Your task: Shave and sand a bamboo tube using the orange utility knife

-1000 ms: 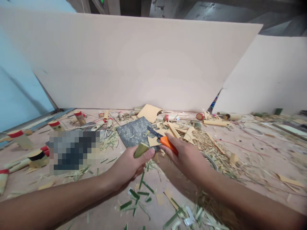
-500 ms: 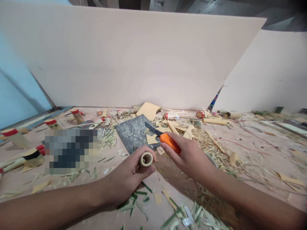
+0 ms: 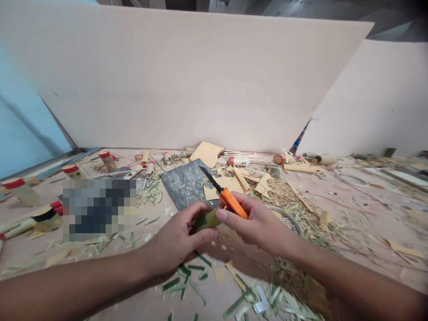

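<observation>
My left hand [image 3: 172, 238] is wrapped round a short green bamboo tube [image 3: 206, 219], with the thumb along its near side. In my right hand [image 3: 262, 223] is an orange-handled utility knife [image 3: 234, 203]. Its dark blade points up and to the left, beyond the tube. My right thumb rests at the tube's right end, so the two hands almost meet. Under the blade lies a dark, speckled flat board [image 3: 182, 180]. Green bamboo shavings [image 3: 187, 274] are scattered below my hands.
Red-topped bamboo pieces [image 3: 20, 191] stand at the left, near a pixelated patch. Yellowish cut sheets [image 3: 207, 154] and heaped shavings [image 3: 310, 218] lie behind and right. A tape roll [image 3: 294, 223] sits beside my right wrist. A large pale panel [image 3: 187, 80] rises behind.
The bamboo tube has turned from its open end facing me to lying sideways, green side showing. My right hand has come down and left, bringing the knife closer to the tube.
</observation>
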`<state>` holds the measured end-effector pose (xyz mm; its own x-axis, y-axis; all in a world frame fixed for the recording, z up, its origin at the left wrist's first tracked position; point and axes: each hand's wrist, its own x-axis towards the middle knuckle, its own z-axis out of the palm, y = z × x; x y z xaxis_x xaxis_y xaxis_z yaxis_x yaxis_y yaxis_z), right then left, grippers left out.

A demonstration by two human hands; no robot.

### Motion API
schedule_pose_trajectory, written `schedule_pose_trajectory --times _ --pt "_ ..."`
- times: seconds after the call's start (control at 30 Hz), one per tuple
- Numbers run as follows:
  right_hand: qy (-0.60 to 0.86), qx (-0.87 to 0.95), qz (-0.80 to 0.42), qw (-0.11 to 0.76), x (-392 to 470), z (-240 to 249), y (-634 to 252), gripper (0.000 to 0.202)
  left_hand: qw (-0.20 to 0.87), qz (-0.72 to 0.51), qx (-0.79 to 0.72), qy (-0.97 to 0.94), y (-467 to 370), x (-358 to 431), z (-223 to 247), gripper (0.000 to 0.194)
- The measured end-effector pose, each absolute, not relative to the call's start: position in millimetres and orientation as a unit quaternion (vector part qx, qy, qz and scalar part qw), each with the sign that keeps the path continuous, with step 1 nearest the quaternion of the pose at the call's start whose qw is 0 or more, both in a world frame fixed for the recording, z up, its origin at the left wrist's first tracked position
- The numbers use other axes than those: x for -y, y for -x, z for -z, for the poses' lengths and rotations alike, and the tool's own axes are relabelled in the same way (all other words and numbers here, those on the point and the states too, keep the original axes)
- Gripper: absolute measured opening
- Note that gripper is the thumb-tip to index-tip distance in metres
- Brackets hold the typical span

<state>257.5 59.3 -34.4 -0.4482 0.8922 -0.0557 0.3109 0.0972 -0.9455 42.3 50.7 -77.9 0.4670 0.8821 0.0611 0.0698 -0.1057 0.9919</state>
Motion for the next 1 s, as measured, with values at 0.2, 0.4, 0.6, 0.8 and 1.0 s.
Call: schedule_pose_trajectory --times 0.2,0.4,0.6,0.8,1.0 --pt "0.443 0.634 -0.569 0.280 -62 32 -257 0.035 0.649 -0.431 -0.349 -0.520 -43 -57 75 0.038" --pt "0.407 0.642 -0.593 0.266 -57 39 -252 0.039 0.706 -0.438 -0.303 -0.468 -46 -57 74 0.032" --pt "0.475 0.698 -0.433 0.317 -69 46 -260 0.049 0.717 -0.443 -0.305 -0.444 -43 -62 77 0.025" --pt "0.467 0.800 -0.244 0.287 -74 46 -267 0.040 0.746 -0.403 -0.293 -0.442 -34 -67 81 0.028" --pt "0.433 0.845 -0.202 0.240 -70 41 -267 0.032 0.714 -0.388 -0.336 -0.476 -36 -66 77 0.026"
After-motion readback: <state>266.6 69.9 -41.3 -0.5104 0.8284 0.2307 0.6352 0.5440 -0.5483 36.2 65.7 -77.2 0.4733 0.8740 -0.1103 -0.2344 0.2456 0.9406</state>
